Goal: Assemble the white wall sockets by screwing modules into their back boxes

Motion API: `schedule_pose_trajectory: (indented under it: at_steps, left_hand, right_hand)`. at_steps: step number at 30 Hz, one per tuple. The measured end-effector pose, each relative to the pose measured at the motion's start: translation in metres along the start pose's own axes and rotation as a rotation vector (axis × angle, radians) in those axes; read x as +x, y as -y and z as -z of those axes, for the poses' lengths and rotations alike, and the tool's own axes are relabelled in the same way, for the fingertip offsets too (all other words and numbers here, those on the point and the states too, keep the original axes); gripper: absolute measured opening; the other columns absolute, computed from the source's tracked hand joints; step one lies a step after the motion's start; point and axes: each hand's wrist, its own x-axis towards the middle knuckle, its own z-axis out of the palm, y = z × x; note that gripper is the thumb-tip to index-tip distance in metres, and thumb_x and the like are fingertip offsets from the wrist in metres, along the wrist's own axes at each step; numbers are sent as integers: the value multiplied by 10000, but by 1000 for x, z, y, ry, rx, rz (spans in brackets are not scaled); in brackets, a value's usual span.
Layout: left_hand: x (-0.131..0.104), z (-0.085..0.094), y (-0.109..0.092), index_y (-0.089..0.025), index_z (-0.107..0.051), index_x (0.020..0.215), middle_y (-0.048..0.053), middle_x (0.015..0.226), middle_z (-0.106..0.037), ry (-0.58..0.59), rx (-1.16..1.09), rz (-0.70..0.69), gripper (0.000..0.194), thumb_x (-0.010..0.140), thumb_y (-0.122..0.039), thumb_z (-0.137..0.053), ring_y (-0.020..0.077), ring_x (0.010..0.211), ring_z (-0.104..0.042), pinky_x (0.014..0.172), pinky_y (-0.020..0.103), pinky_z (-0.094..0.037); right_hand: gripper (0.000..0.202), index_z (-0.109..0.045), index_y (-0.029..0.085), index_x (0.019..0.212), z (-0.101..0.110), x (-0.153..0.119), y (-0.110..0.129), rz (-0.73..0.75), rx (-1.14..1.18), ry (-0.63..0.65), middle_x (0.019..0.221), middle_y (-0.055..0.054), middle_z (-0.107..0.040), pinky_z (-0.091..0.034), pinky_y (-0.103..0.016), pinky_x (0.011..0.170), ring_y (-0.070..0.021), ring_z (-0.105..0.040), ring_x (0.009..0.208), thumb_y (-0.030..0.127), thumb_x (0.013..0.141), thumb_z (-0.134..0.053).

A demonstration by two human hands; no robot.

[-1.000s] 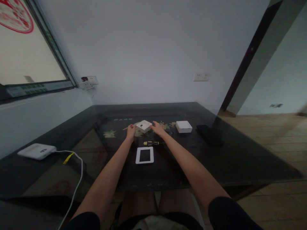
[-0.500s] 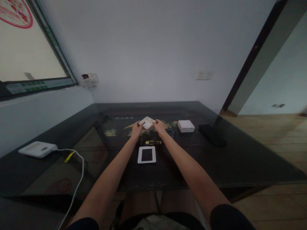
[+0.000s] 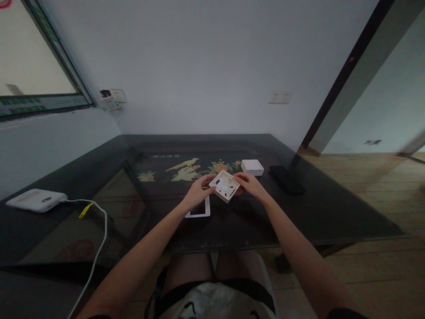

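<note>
Dark and shiny, the bench (image 3: 245,228) has a bird picture (image 3: 186,172) and pale writing (image 3: 166,156), too blurry to read. Over it, the fingers of the left hand (image 3: 198,192) and right hand (image 3: 251,184) pinch an open white box (image 3: 226,185).

White open-topped casing (image 3: 225,184) between left hand (image 3: 198,191) and right hand (image 3: 251,184), over dark table (image 3: 318,221), its small dark spots (image 3: 218,181) perhaps holes.

Is a shallow, square white box (image 3: 225,186), dark marks inside; is held cornerwise, hollow side up, between left hand (image 3: 199,190) and right hand (image 3: 250,184).
</note>
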Motion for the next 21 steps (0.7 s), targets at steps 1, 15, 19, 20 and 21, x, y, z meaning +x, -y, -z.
schedule_pose_trajectory:
  at_steps: [1, 15, 19, 20, 21]
  left_hand:
    - [-1, 0, -1, -159, -598, 1149, 119, 1221, -610, 32, 4, 6, 453, 706, -200, -683, 260, 1103, -584, 895, 378, -504]
    - [-3, 5, 1, -180, -625, 1153, 104, 1169, -650, 198, -23, 63, 394, 760, -175, -618, 244, 1044, -620, 835, 346, -522]
    - [-2, 9, 1, -180, -650, 1128, 98, 1127, -674, 197, 20, 53, 354, 779, -227, -613, 240, 999, -640, 834, 353, -523]
    - [-2, 10, 1, -179, -655, 1122, 96, 1120, -678, 199, 28, 49, 349, 780, -234, -615, 240, 993, -642, 839, 357, -521]
    - [-2, 11, 1, -179, -658, 1117, 94, 1114, -681, 201, 35, 47, 345, 780, -239, -618, 240, 992, -642, 848, 363, -518]
  right_hand:
    - [325, -608, 183, 996, 1, -2, -1, -2, -18, 49, 739, -34, -669, -558, -298, 477, -154, -624, 528, 445, 803, -595]
    - [569, -462, 212, 1298, 15, -14, 6, -63, 13, 375, 750, -5, -654, -526, -254, 566, -144, -629, 648, 383, 786, -641]
    - [531, -485, 209, 1242, 14, -15, 6, -75, 39, 393, 763, -10, -673, -527, -253, 579, -144, -639, 657, 382, 771, -660]
    - [527, -484, 209, 1227, 13, -15, 6, -80, 53, 397, 762, -7, -673, -530, -255, 576, -146, -643, 657, 381, 764, -668]
    - [518, -484, 208, 1209, 12, -15, 6, -86, 67, 400, 770, -7, -673, -534, -259, 574, -149, -646, 661, 381, 758, -673]
